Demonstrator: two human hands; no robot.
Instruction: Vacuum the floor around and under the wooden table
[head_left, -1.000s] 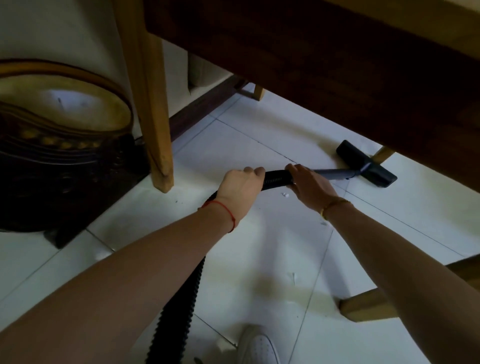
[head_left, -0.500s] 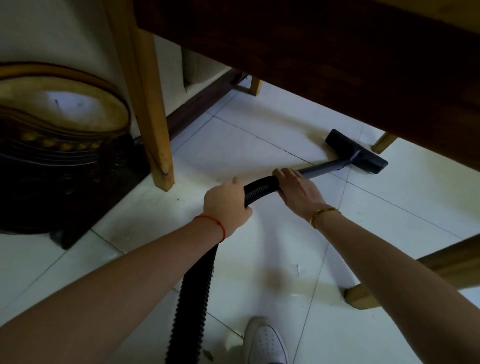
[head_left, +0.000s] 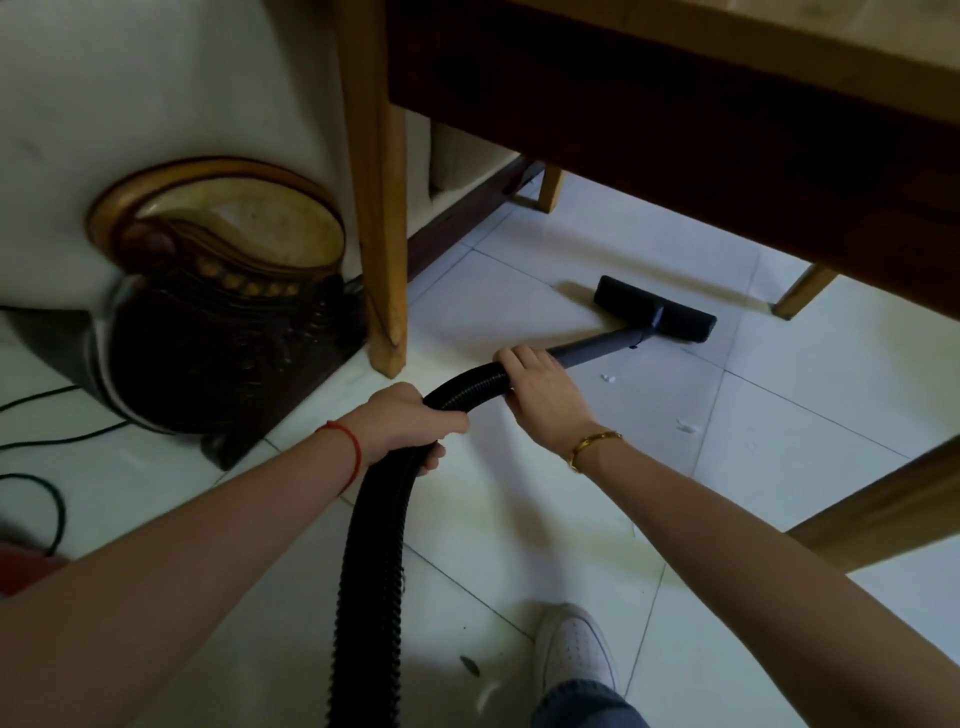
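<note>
A black ribbed vacuum hose (head_left: 371, 571) runs up from the bottom edge to a grey wand (head_left: 597, 347). The wand ends in a flat black floor nozzle (head_left: 655, 315) lying on the white tiled floor (head_left: 545, 499) under the wooden table (head_left: 675, 104). My left hand (head_left: 410, 428) grips the hose where it bends. My right hand (head_left: 537, 396) grips the hose end where it joins the wand. Small white scraps (head_left: 685, 427) lie on the tiles to the right of the wand.
A pale table leg (head_left: 382, 208) stands just left of the hose, with a dark carved ornament (head_left: 218, 301) beside it against the wall. Black cables (head_left: 47, 457) lie at the left. More table legs (head_left: 802, 293) and a wooden rail (head_left: 883, 514) are at the right. My white shoe (head_left: 574, 649) is below.
Both hands have drawn back toward me and the nozzle has slid back and left with them. The camera has risen, showing more of the ornament and cables.
</note>
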